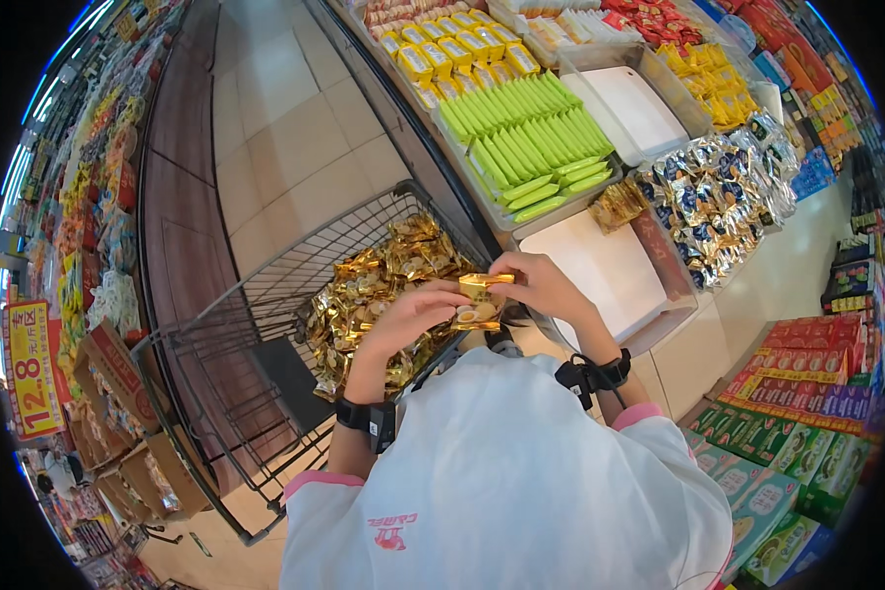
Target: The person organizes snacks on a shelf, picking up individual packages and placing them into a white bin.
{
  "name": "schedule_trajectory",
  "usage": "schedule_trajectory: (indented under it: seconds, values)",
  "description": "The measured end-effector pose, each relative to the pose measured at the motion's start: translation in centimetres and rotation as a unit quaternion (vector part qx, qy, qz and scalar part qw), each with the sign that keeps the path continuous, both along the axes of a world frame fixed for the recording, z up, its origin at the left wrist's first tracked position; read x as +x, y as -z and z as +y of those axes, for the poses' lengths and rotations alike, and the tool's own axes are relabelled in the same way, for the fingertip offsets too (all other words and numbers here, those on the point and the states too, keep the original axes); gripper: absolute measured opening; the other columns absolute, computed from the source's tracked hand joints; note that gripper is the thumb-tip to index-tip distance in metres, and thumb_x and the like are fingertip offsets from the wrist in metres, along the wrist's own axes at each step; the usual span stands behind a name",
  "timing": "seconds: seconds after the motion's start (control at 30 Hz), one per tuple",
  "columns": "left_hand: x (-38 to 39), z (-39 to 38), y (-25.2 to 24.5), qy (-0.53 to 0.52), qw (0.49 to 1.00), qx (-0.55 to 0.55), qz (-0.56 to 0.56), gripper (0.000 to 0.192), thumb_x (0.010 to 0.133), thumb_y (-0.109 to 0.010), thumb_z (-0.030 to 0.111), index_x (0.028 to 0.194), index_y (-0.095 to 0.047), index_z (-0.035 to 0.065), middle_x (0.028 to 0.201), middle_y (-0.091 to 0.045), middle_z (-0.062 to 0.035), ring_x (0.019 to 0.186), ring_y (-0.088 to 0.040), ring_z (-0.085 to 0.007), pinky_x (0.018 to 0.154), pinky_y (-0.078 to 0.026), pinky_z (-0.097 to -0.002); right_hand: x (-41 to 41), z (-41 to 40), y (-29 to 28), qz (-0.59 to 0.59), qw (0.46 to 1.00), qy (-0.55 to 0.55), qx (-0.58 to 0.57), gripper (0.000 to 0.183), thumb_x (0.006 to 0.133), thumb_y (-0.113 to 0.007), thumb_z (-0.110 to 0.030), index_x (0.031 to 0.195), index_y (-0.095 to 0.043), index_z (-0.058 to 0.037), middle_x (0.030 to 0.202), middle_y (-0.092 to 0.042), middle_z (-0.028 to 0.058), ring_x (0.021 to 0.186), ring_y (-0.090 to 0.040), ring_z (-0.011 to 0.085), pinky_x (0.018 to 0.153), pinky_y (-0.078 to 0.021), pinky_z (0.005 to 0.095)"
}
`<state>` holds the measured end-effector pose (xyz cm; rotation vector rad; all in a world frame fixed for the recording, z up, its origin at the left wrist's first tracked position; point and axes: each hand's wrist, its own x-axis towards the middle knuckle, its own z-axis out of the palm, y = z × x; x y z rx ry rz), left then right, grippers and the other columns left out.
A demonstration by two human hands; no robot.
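Between my two hands is a small gold foil snack packet (478,304) with printing and food pictures on its front. My right hand (544,286) pinches its upper right corner. On its left edge lie the fingertips of my left hand (419,310). Below and to the left, a wire shopping cart (225,313) carries a heap of similar gold packets (365,299). Right of my hands stands a clear plastic bin (597,265) with a white bottom panel. A few gold packets (618,206) lie at that bin's far corner.
Beyond the bin are rows of green packets (527,140), yellow packets (450,51) and a pile of silver-and-blue packets (708,199). Boxed goods (767,457) are stacked at lower right. Cardboard cartons (147,472) and a price sign (33,369) stand left of the cart.
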<state>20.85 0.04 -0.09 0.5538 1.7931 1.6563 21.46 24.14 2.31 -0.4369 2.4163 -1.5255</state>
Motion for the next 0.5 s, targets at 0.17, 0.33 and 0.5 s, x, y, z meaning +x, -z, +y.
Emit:
schedule_trajectory:
  seconds: [0.17,0.33,0.5]
  values:
    - [0.7,0.5,1.8,-0.081,0.995,0.061,-0.021,0.034,0.085,-0.053,0.012,0.118,-0.052,0.0076,0.118,-0.048,-0.0059,0.11,-0.047,-0.0179,0.089,-0.04,-0.0288,-0.3,3.8,0.9,0.056,0.994,0.09,-0.003,0.016,0.077,-0.066,-0.011,0.087,-0.058,-0.0016,0.071,-0.059,0.0035,0.063,-0.054,0.0109,0.058,-0.0411,0.0232]
    - [0.9,-1.3,2.7,-0.136,0.988,0.026,-0.065,0.031,0.088,-0.047,0.014,0.117,-0.05,0.0035,0.113,-0.054,-0.0077,0.105,-0.052,-0.0182,0.086,-0.042,-0.0304,-0.8,10.9,2.0,0.218,0.909,0.349,0.069,0.012,0.077,-0.064,-0.01,0.085,-0.059,-0.002,0.074,-0.06,0.0051,0.065,-0.055,0.0125,0.058,-0.0415,0.0241]
    - [1.5,-2.1,3.4,-0.164,0.983,0.022,-0.077,0.028,0.088,-0.047,0.015,0.113,-0.053,0.0047,0.114,-0.054,-0.0061,0.102,-0.053,-0.0168,0.085,-0.043,-0.0301,-1.8,16.3,5.3,0.221,0.856,0.439,0.158,0.013,0.075,-0.065,-0.011,0.083,-0.06,-0.0021,0.073,-0.061,0.0103,0.062,-0.056,0.0214,0.057,-0.0426,0.031]
